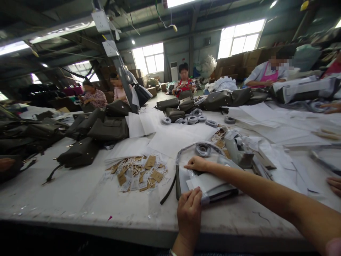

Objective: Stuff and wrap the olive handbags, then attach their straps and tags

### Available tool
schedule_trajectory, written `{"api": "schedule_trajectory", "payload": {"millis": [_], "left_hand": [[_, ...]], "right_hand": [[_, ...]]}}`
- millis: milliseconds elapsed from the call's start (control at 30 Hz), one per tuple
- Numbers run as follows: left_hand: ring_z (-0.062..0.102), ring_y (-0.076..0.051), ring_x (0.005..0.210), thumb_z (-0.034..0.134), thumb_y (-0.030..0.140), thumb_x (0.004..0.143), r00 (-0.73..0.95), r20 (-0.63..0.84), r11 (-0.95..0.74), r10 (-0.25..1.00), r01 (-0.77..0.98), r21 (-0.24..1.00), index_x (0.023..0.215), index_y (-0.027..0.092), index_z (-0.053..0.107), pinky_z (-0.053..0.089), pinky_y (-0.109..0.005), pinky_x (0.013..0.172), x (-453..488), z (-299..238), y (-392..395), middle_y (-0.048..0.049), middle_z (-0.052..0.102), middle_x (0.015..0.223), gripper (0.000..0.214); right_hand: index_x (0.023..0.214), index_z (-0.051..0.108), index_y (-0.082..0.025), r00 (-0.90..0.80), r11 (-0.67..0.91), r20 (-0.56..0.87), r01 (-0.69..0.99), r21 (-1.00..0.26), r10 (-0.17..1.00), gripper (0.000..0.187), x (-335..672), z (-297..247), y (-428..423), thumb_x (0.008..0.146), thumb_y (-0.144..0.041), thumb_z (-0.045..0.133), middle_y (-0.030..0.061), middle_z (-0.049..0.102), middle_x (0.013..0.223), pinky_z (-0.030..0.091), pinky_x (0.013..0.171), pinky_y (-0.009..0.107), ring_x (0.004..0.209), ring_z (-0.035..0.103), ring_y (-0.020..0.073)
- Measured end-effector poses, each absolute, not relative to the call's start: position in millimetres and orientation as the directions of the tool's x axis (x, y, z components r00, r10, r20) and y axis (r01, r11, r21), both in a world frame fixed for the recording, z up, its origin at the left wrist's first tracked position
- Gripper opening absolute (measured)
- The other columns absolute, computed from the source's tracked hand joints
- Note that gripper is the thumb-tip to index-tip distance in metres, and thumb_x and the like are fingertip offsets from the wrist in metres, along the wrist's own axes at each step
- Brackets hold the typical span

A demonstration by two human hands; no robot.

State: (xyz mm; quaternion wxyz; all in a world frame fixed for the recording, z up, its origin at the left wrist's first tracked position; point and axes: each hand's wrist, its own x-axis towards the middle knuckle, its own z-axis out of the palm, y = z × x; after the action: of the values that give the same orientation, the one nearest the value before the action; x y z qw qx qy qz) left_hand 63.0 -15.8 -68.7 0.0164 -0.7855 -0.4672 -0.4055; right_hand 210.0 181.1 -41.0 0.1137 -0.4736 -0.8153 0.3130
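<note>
A dark handbag lies before me on the table, its near face covered by folded white paper. The fingers of my left hand are closed at the paper's lower left corner, where clear shiny film or tape shows. My right hand reaches across from the right, fingers pinched together over the bag's top left edge; what they grip is too small to make out. A plastic-wrapped handle arches behind my right hand. One dark strap trails off the bag's left side.
Left of the bag is a pile of brown tags. A tape dispenser stands behind my right forearm. White paper sheets, wrapped coils and dark bags spread beyond. Co-workers sit across the table; another person's hand is at right.
</note>
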Motion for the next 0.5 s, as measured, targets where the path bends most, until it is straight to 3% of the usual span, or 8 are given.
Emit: {"api": "schedule_trajectory", "payload": {"millis": [100, 167, 267, 333, 400, 500], "left_hand": [[0.064, -0.024, 0.109, 0.054, -0.002, 0.082, 0.282, 0.61, -0.604, 0.741, 0.677, 0.42, 0.126, 0.022, 0.062, 0.058, -0.041, 0.094, 56, -55, -20, -0.0053, 0.07, 0.124, 0.05], [0.063, -0.022, 0.114, 0.052, 0.0, 0.083, 0.333, 0.555, -0.629, 0.762, 0.583, 0.514, 0.124, 0.025, 0.064, 0.056, -0.038, 0.098, 46, -43, -22, -0.0046, 0.069, 0.125, 0.049], [0.062, -0.02, 0.118, 0.053, 0.013, 0.089, 0.26, 0.48, -0.544, 0.838, 0.483, 0.686, 0.116, 0.028, 0.068, 0.051, -0.037, 0.103, 25, -29, -12, -0.0041, 0.068, 0.126, 0.035], [0.057, -0.023, 0.126, 0.053, 0.024, 0.092, 0.048, 0.385, -0.362, 0.922, 0.463, 0.809, 0.117, 0.027, 0.068, 0.043, -0.041, 0.112, 13, -29, 6, -0.0061, 0.065, 0.132, 0.029], [0.052, -0.025, 0.133, 0.056, 0.031, 0.091, -0.142, 0.183, -0.121, 0.973, 0.362, 0.924, 0.123, 0.023, 0.066, 0.036, -0.044, 0.116, 8, -33, 30, -0.009, 0.061, 0.138, 0.035], [0.054, -0.031, 0.131, 0.061, 0.036, 0.088, -0.197, 0.01, 0.041, 0.98, 0.257, 0.966, 0.127, 0.013, 0.063, 0.036, -0.047, 0.115, 12, -42, 63, -0.0181, 0.06, 0.137, 0.044]], "right_hand": [[0.086, 0.075, -0.018, -0.451, 0.394, 0.064, 0.692, -0.606, 0.89, 0.038, 223, -23, 163, 0.089, -0.049, 0.052, 0.0062, 0.074, 0.082, 0.049, 0.076, 0.03, 0.08, 0.064, 0.022], [0.109, 0.073, -0.02, -0.372, 0.403, 0.18, 0.706, -0.582, 0.911, 0.038, 248, -10, 143, 0.09, -0.044, 0.05, 0.0101, 0.072, 0.114, 0.045, 0.097, 0.038, 0.107, 0.062, 0.0274], [0.127, 0.064, -0.018, -0.2, 0.333, 0.297, 0.79, -0.514, 0.934, 0.048, 301, -4, 110, 0.09, -0.044, 0.049, 0.0151, 0.061, 0.135, 0.035, 0.112, 0.046, 0.129, 0.052, 0.0317], [0.134, 0.059, -0.015, -0.053, 0.178, 0.274, 0.873, -0.455, 0.96, 0.056, 334, -12, 90, 0.089, -0.046, 0.05, 0.0168, 0.057, 0.14, 0.036, 0.113, 0.046, 0.132, 0.049, 0.0325], [0.139, 0.054, -0.014, 0.073, 0.004, 0.164, 0.904, -0.428, 0.984, 0.062, 358, -25, 77, 0.088, -0.049, 0.051, 0.0166, 0.055, 0.142, 0.04, 0.11, 0.045, 0.131, 0.052, 0.0327], [0.138, 0.057, -0.015, 0.213, -0.168, 0.051, 0.876, -0.453, 0.976, 0.064, 369, -39, 67, 0.088, -0.054, 0.051, 0.0147, 0.064, 0.132, 0.049, 0.101, 0.044, 0.119, 0.063, 0.0336]]}}
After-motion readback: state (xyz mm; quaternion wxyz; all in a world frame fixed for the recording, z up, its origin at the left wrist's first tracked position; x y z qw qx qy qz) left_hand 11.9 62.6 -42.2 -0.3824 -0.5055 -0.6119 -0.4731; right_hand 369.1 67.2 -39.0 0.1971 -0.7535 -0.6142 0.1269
